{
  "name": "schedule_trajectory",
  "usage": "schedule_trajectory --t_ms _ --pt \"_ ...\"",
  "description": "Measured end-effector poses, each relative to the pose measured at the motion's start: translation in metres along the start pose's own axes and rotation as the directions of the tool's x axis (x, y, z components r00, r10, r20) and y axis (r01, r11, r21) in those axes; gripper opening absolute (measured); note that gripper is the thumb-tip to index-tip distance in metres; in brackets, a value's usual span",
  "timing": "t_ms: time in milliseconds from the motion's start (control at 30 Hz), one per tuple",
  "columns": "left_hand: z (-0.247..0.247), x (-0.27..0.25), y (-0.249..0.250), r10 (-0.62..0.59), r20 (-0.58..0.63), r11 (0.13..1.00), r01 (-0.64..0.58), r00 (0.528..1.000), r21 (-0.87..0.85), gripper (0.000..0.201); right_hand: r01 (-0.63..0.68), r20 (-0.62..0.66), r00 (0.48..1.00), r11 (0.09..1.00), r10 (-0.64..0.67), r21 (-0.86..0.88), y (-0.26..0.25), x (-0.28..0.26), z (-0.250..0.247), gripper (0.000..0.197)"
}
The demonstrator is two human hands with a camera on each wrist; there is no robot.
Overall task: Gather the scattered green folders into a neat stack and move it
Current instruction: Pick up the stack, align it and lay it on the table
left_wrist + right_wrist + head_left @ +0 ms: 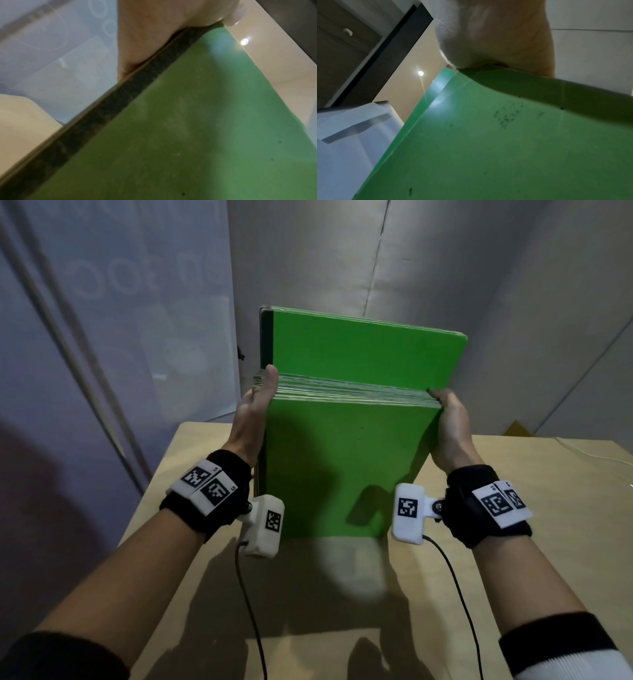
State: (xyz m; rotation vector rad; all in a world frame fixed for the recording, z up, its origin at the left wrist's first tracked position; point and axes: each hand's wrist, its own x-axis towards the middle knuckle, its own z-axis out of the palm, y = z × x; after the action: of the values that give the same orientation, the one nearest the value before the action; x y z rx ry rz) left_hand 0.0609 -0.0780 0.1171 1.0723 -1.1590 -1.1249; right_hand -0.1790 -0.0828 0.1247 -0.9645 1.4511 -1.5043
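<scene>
The left hand (255, 409) clamps the left edge of the stack of green folders (346, 467), thumb over the top edges; the right hand (450, 422) grips the right edge, fingers curled round it. The stack stands upright on the table (479, 594), its tallest rear folder (366, 350) rising above the rest. Risk — the loose upper edges fan or slide out if either grip slackens, and the rear one looks barely held, though the wrist views are too blurred to confirm. The wall (445, 268) lies close behind; open tabletop lies nearer the person — room to lay it down
</scene>
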Motion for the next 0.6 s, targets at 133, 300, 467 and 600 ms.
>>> schedule_trajectory --t_ms 133,300,467,600 --pt "-0.011 -0.001 -0.020 0.102 0.072 0.993 -0.105 0.992 0.046 0.086 0.038 0.050 0.998 0.999 -0.040 0.033 0.009 -0.003 -0.006 0.068" --pt "-0.016 0.001 -0.042 0.111 0.067 0.988 -0.118 0.992 0.097 0.061 0.029 0.229 0.973 0.990 0.003 -0.136 0.044 -0.026 -0.021 0.058" --pt "-0.021 -0.006 -0.077 0.000 0.073 0.992 -0.009 0.997 0.123 0.054 -0.034 0.251 0.965 0.985 0.077 -0.171 0.085 -0.024 -0.017 0.058" --pt "-0.026 -0.003 -0.102 -0.076 0.066 0.990 0.067 0.995 0.125 0.067 -0.062 0.221 0.969 0.977 0.108 -0.206 0.104 -0.022 -0.015 0.055"
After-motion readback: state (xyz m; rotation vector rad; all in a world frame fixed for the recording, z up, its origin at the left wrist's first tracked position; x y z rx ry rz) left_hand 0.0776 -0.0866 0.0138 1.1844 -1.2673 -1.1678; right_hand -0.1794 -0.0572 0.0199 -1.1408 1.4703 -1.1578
